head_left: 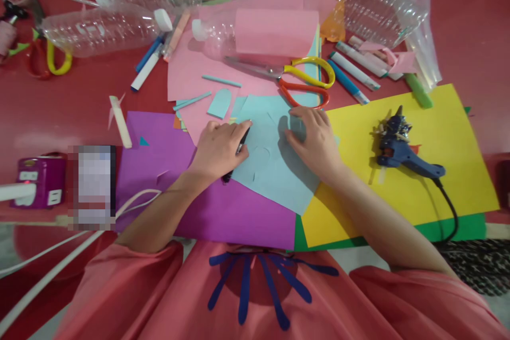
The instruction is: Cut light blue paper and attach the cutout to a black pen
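In the middle of the table lies a light blue sheet of paper point(274, 170) with small curved and straight marks or cuts in it. My left hand point(219, 149) is at its left edge, thumb and fingers closed around a slim black pen-like tool point(241, 141), partly hidden by the hand. Over the sheet's right part, my right hand point(316, 141) has its fingers curved and apart, with nothing in them. Just beyond it rest scissors point(306, 77) with yellow and red handles. A small blue cut-out piece point(219, 103) and thin blue strips point(221, 81) lie beyond the left hand.
Purple paper point(155, 170) and yellow paper point(450, 133) spread below. A blue glue gun point(410, 156) with a black cord stands at right. Clear plastic bottles point(107, 29), a pink-wrapped bottle point(274, 32) and markers point(348, 82) fill the back. A phone point(95, 186) lies left.
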Tool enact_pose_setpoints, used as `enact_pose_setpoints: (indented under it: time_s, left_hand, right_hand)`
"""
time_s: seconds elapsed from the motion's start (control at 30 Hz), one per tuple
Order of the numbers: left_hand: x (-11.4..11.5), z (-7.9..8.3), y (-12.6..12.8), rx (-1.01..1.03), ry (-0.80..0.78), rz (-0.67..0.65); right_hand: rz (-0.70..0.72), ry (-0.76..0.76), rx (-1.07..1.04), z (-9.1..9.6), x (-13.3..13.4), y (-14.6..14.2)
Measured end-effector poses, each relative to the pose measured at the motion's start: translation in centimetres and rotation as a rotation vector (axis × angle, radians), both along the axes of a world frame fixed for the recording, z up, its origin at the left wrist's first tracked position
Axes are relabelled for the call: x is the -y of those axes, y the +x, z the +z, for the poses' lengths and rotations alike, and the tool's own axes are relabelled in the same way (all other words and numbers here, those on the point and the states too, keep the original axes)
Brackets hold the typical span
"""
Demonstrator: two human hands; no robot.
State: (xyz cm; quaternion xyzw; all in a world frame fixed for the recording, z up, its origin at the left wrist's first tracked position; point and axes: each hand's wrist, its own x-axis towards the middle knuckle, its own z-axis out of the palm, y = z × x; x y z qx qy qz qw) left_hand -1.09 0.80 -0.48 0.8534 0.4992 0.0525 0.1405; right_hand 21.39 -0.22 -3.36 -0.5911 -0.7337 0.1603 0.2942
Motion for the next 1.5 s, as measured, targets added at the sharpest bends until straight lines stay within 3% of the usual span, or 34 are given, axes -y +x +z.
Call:
enact_pose_setpoints:
  time_s: [0.07, 0.23, 0.33, 0.43, 0.6, 0.7, 0.87, 1.17, 1.27, 1.37, 1.5]
  left_hand:
    - [-0.4, 0.2, -0.5, 0.03, 0.026, 0.055]
    - [-2.2, 0.5, -2.9, 0.075, 0.18, 0.343]
    - [-2.4, 0.3, -3.3, 0.094, 0.246, 0.388]
    - [-1.8, -0.1, -2.5, 0.143, 0.251, 0.285]
    - [0.1, -1.0, -0.4, 0.144, 0.064, -0.259]
    - [0.9, -1.5, 0.5, 0.033, -0.022, -0.406]
    - [1.1, -1.6, 0.8, 0.001, -0.054, -0.432]
    - [1.5, -1.1, 0.6, 0.253, -0.051, -0.579]
    - [1.8, -1.2, 0.7, 0.279, -0.089, -0.479]
    - [1.7, -1.4, 1.1, 0.177, -0.069, -0.346]
    - [1.4, -0.7, 1.1, 0.226, -0.151, -0.343]
  right_hand:
    - [-0.026, -0.013, 0.008, -0.2, 0.0, 0.1]
    - [-0.038, -0.103, -0.091, -0.1, -0.2, 0.5]
    - [-0.025, -0.147, -0.116, 0.2, -0.3, 0.7]
    - [-0.023, -0.163, -0.097, 0.5, -0.3, 0.6]
    - [-0.004, -0.155, -0.028, 0.7, 0.1, 0.1]
    - [0.0, -0.134, -0.017, 0.6, 0.2, -0.1]
    - [0.007, -0.104, -0.011, 0.3, 0.2, -0.1]
    - [0.012, -0.085, -0.011, 0.1, 0.2, 0.0]
    - [0.012, -0.091, -0.008, 0.1, 0.1, 0.1]
    - [0.017, -0.093, -0.013, 0.2, 0.1, 0.1]
    - [0.022, -0.108, -0.018, 0.3, 0.1, 0.1]
